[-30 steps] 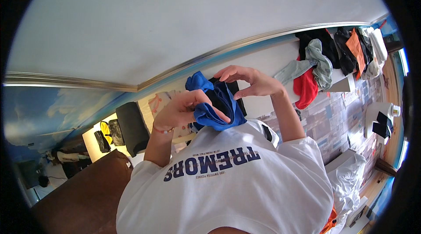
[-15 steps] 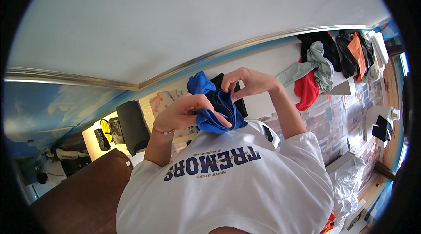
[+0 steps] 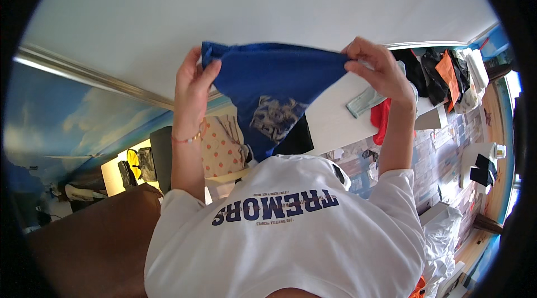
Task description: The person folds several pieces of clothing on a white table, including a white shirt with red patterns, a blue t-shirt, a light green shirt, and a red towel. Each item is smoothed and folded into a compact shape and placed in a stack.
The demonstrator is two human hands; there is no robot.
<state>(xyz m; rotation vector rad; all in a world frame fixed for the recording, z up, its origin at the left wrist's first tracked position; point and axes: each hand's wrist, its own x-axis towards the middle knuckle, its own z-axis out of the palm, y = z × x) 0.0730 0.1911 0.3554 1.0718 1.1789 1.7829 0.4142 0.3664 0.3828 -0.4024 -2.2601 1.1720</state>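
A blue garment [image 3: 263, 74] with a pale printed patch hangs stretched out in front of me; its exact kind I cannot tell. My left hand [image 3: 193, 88] pinches its upper left corner between thumb and fingers. On the other side, my right hand [image 3: 381, 69] grips the upper right corner. The top edge runs nearly straight between both hands, and the cloth narrows downward toward my chest. Behind its lower part lies a black folded cloth [image 3: 297, 137] on the white surface [image 3: 333, 116].
A strawberry-patterned cloth [image 3: 221, 147] lies left of the black one. Beyond my right arm are a light grey-green garment [image 3: 366, 101], a red one [image 3: 381, 122] and a row of dark, orange [image 3: 447, 73] and white clothes. A brown furniture piece [image 3: 106, 242] stands at lower left.
The blue garment has gone from bunched up near my chest to spread out and raised. My hands have moved apart and upward, each holding a corner.
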